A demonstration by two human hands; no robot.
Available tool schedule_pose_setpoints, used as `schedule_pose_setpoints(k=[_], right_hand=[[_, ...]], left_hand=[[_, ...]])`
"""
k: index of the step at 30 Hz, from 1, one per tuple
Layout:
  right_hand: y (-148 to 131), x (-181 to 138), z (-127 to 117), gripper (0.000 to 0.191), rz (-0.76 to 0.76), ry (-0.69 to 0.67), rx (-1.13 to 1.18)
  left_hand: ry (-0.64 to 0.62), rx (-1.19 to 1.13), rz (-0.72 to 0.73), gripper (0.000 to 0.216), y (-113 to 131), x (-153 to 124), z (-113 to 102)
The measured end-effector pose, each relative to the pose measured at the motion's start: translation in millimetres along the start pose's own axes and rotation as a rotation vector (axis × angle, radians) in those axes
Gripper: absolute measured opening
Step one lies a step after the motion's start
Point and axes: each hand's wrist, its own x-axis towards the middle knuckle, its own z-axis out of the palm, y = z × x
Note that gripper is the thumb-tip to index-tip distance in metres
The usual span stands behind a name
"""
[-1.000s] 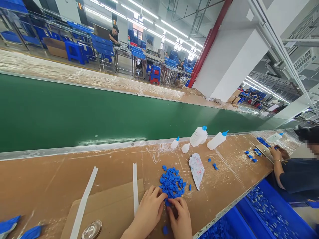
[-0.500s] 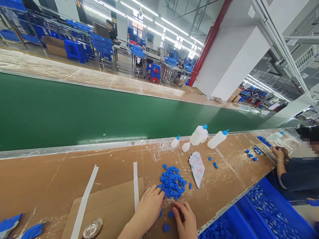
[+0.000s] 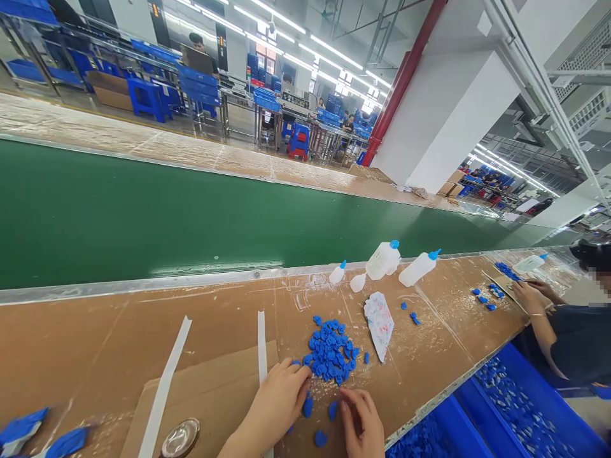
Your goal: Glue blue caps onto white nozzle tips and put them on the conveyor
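A heap of small, round-edged blue pieces (image 3: 331, 350) lies on the brown work surface in front of me. At its lower left edge is my left hand (image 3: 279, 401), its fingers curled closed around one small blue piece (image 3: 308, 406) at the tips; the grip is partly hidden. Below the heap, my right hand (image 3: 363, 425) has its thumb and bent fingers apart. Another blue piece (image 3: 333, 410) lies right beside its fingertips, and I cannot tell whether they touch. A loose blue piece (image 3: 321, 439) rests on the surface between the hands.
White bottles (image 3: 382, 259) with blue caps stand beyond the heap, near a stained white rag (image 3: 379, 324). Taped cardboard (image 3: 214, 394) with a round metal lid (image 3: 180, 437) is at left. A green belt (image 3: 191, 216) runs behind. Blue bins (image 3: 520, 407) and a co-worker (image 3: 573, 337) are at right.
My right hand has shifted slightly right, away from the blue piece beside it. The piece at my left fingertips shows more. The co-worker's hands have moved a little.
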Motion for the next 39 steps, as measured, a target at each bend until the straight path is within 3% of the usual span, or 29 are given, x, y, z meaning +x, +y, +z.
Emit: schedule_pose_setpoints(k=[6, 11, 15, 20, 28, 39], right_hand=[[-10.4, -6.4, 11.1, 0.031, 0.026, -0.017, -0.033], [-17.7, 10.2, 1.3, 0.027, 0.012, -0.098, -0.022], [-24.2, 37.3, -2.9, 0.024, -0.003, -0.138, -0.067], [-31.1, 54.3, 7.3, 0.036, -0.051, -0.221, -0.111], [-14.6, 45.0, 3.4, 0.029, -0.089, -0.249, -0.056], [-9.9, 33.6, -3.0, 0.020, -0.070, -0.197, 0.002]], left_hand=[[-0.093, -0.057, 0.026, 0.030, -2.1, 0.2, -2.6], [-0.127, -0.059, 0.008, 0.025, -3.7, 1.1, -6.6], [-0.079, -0.025, 0.051, 0.032, 1.2, 9.6, -14.2], [-0.037, 0.033, 0.107, 0.012, 7.3, 26.7, -10.5], [-0.017, 0.041, 0.178, 0.015, -2.6, 28.0, 2.1], [0.021, 0.169, 0.213, 0.013, 7.8, 36.7, 11.4]])
